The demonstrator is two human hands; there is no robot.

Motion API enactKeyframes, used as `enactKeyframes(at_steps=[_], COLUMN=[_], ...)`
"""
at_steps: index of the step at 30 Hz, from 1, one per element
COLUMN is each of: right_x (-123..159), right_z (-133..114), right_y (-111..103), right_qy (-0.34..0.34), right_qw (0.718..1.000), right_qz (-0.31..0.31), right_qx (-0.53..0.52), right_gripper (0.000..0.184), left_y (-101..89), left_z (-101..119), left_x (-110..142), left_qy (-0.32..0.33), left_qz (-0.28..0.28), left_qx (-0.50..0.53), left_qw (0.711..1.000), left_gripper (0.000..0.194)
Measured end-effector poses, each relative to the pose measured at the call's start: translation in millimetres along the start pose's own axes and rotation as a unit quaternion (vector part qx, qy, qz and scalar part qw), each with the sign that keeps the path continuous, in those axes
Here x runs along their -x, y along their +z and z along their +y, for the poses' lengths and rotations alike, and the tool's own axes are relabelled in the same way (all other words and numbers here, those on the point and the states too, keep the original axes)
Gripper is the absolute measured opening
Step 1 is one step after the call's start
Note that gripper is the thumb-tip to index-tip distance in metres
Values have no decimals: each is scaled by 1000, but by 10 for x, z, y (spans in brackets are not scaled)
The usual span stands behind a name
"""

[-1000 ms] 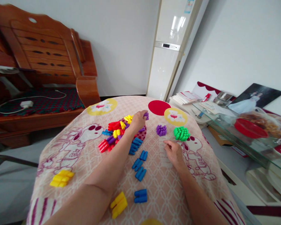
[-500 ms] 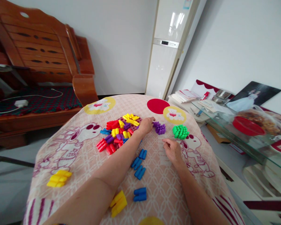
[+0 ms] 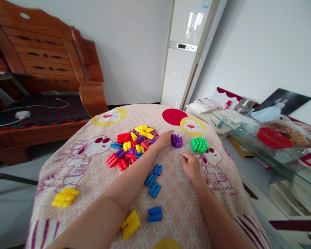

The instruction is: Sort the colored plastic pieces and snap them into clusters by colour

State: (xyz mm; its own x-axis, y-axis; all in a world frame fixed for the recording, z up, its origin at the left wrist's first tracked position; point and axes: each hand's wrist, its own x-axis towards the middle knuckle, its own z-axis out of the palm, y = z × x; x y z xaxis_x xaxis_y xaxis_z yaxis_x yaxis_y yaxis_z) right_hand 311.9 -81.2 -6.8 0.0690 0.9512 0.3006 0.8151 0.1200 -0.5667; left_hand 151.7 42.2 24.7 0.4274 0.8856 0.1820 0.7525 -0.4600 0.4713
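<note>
My left hand (image 3: 165, 140) reaches out across the table, its fingers stretched along the left side of a purple cluster (image 3: 177, 141) of small knobbly plastic pieces and seeming to touch it. Its thumb side is partly hidden. To the right of that cluster lies a similar green one (image 3: 199, 145). My right hand (image 3: 190, 164) rests on the cloth just below the two clusters. Its fingers are loosely bent, with thumb and forefinger apart and nothing between them. Left of my left forearm is a mixed pile of red (image 3: 112, 160), yellow (image 3: 146, 135), blue and purple plastic pieces.
Several blue pieces (image 3: 154, 190) lie between my forearms. Yellow pieces sit near the front (image 3: 131, 224) and at the left (image 3: 65, 197). A patterned cloth (image 3: 186, 214) covers the round table. A glass-topped cabinet (image 3: 243, 133) stands right, a wooden bench (image 3: 92, 95) left.
My left hand has shifted slightly to the right, against the purple cluster, which now looks more compact and turned. My right hand stays in nearly the same place.
</note>
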Motion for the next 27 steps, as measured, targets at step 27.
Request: enactKeyframes(at_steps=[27], right_x=[3], right_z=[33], right_y=[9], right_qy=[-7], right_qw=[1000], right_qz=[7], right_qx=[-19], right_gripper=[32], left_y=[-977], left_z=[-667], left_x=[365], left_qy=[-184], left_qz=[-70], left_qx=[-139], left_qw=[971], left_gripper=[18])
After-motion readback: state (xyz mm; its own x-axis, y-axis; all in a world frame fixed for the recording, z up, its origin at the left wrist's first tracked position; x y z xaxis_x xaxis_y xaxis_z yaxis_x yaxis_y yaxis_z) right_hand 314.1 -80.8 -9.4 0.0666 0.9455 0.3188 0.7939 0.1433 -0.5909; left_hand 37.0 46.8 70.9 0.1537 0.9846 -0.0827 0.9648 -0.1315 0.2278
